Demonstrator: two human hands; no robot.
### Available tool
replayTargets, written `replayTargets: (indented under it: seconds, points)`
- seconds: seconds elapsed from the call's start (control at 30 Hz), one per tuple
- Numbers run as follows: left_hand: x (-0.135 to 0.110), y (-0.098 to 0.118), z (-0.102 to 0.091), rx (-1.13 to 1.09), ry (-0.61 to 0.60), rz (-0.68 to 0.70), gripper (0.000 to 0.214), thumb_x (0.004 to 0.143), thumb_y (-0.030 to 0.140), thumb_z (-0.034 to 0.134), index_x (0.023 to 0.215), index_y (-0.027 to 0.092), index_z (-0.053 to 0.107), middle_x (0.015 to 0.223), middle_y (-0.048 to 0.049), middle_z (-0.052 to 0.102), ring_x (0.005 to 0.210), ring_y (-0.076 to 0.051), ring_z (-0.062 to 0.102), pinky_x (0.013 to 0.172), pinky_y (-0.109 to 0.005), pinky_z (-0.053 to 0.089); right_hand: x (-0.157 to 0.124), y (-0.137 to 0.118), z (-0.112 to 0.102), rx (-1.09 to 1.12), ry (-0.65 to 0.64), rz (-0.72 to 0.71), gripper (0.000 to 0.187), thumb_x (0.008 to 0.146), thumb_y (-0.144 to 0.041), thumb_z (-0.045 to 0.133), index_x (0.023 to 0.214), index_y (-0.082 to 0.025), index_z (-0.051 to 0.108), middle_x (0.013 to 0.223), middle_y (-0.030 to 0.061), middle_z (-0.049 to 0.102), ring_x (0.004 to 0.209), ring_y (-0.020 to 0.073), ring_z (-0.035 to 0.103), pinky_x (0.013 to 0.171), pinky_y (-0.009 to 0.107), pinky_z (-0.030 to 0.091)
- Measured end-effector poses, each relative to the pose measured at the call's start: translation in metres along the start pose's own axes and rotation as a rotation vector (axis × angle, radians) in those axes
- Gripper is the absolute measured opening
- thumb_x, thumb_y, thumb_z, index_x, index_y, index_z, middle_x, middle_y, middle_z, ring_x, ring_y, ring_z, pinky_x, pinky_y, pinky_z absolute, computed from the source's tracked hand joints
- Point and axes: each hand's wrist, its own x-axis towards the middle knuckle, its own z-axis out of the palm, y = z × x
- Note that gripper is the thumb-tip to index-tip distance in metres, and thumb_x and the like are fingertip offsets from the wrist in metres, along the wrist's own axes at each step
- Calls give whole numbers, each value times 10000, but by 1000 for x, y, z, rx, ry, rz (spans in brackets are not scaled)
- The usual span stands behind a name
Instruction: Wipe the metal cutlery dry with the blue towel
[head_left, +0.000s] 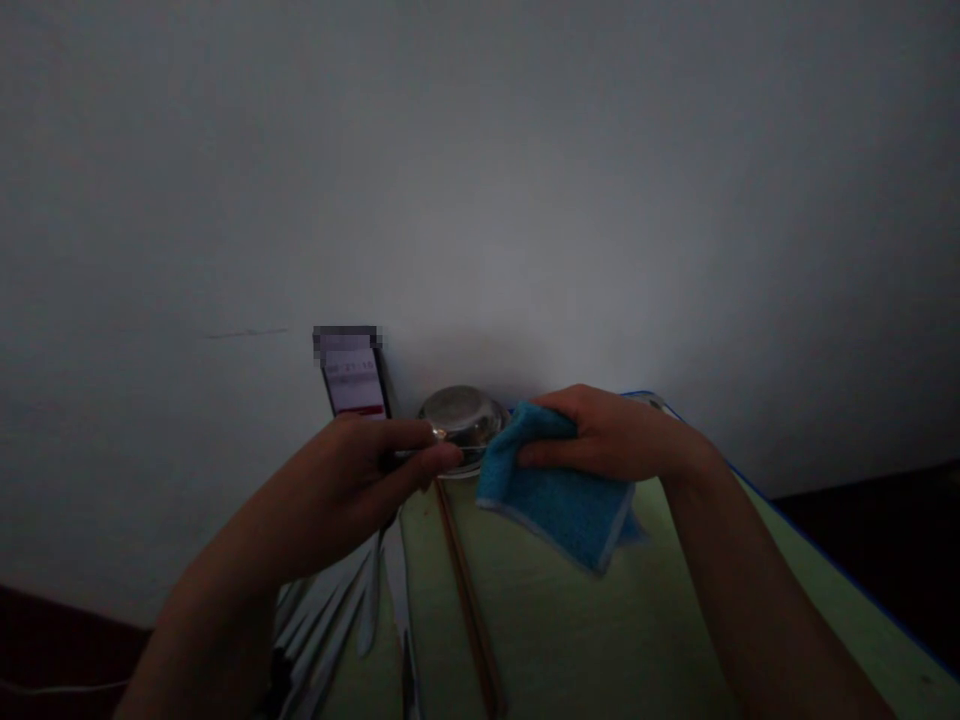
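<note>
My left hand is closed in a pinch on a thin metal piece, likely a utensil handle, that runs toward the blue cloth. My right hand grips a folded blue cloth, which is wrapped over the far end of that piece. Both hands hover above a pale green table. Just behind them a steel bowl lies upside down on the table.
Several knives and other cutlery lie on the table at the lower left. A pair of brown chopsticks lies beside them. A phone leans lit against the white wall. The table has a blue edge at the right.
</note>
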Motion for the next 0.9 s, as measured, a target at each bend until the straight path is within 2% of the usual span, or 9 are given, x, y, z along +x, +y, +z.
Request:
replayTargets:
  seconds: [0.17, 0.5, 0.73, 0.9]
  points:
    - [1, 3, 2, 7, -14, 19, 380, 888, 386, 367, 604, 171, 500, 478, 60, 380, 413, -75, 389, 416, -202, 279, 0, 3, 0, 58, 1, 33, 283, 754, -427, 593, 865, -177, 665, 732, -4, 651, 599, 106, 558, 504, 197, 405]
    - [6, 10, 12, -22, -105, 38, 396, 903, 382, 331, 668, 160, 558, 521, 33, 466, 479, -99, 431, 474, -223, 323, 2, -10, 5, 17, -108, -82, 240, 761, -388, 598, 877, -194, 676, 714, -29, 636, 587, 81, 538, 529, 179, 393]
    - [7, 0, 11, 6, -55, 21, 385, 902, 396, 342, 652, 164, 521, 517, 43, 440, 456, -89, 415, 453, -211, 300, 0, 8, -2, 95, -47, 83, 317, 732, -441, 613, 912, -186, 666, 760, -2, 653, 634, 119, 571, 523, 200, 417]
    - [0, -7, 0, 27, -3, -14, 368, 895, 378, 347, 654, 164, 525, 502, 50, 418, 444, -86, 421, 443, -202, 301, -3, 9, -3, 129, 56, 33, 260, 791, -392, 558, 921, -180, 634, 790, 2, 648, 648, 114, 567, 556, 209, 434]
